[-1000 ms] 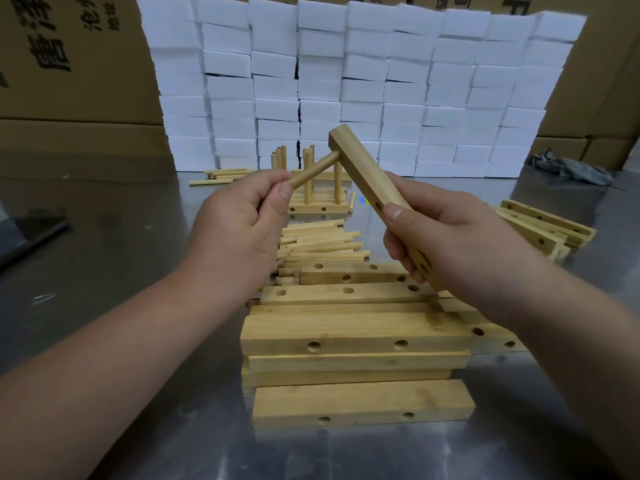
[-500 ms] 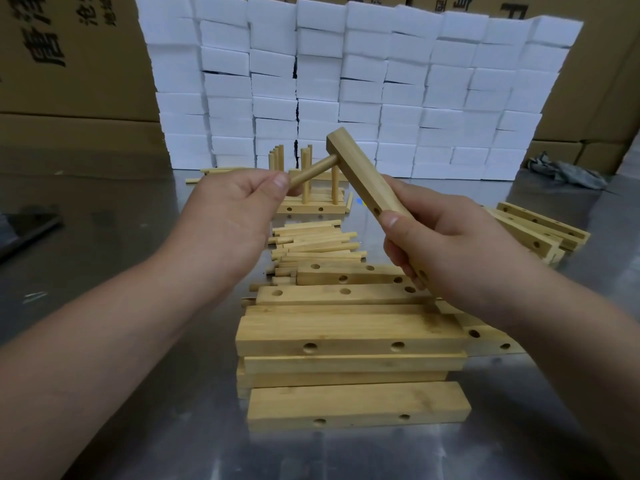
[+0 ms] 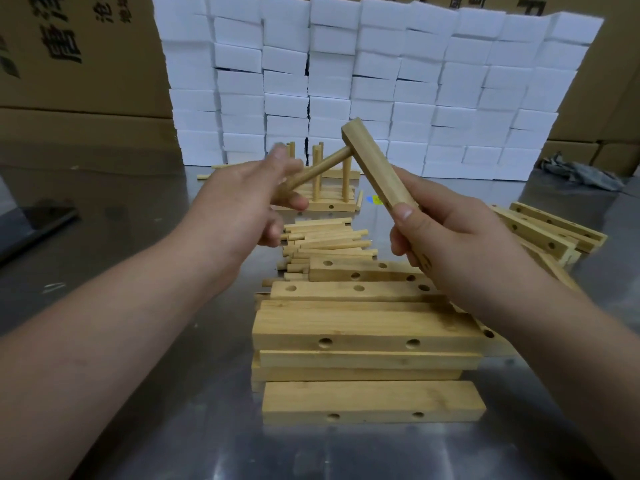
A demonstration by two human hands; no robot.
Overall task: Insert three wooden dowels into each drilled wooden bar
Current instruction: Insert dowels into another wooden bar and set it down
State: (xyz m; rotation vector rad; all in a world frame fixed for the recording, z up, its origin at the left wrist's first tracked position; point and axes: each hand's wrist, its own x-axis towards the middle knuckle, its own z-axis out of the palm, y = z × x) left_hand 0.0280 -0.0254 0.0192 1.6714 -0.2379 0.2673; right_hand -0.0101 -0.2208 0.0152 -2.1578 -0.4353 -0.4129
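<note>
The right hand (image 3: pixel 446 237) grips the drilled bar (image 3: pixel 374 164) by its lower end and tilts it above the table (image 3: pixel 138 237), so the holes face the left hand (image 3: pixel 242 202). One dowel (image 3: pixel 322 168) sits in the top hole. The left hand is blurred, fingers spread about the dowel's free end, and it is unclear whether they pinch it. Loose dowels (image 3: pixel 325 237) lie below, probably for easy reach.

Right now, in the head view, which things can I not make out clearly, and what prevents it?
Head view:
- The left hand is blurred by motion; whether it holds the dowel is unclear.
- The held bar: lower end covered by the right hand.
- The dowel's depth in that bar: the hole is out of sight.
- The rear finished bar: partly behind the left hand.
- The cardboard box print: cut by the top edge.
</note>
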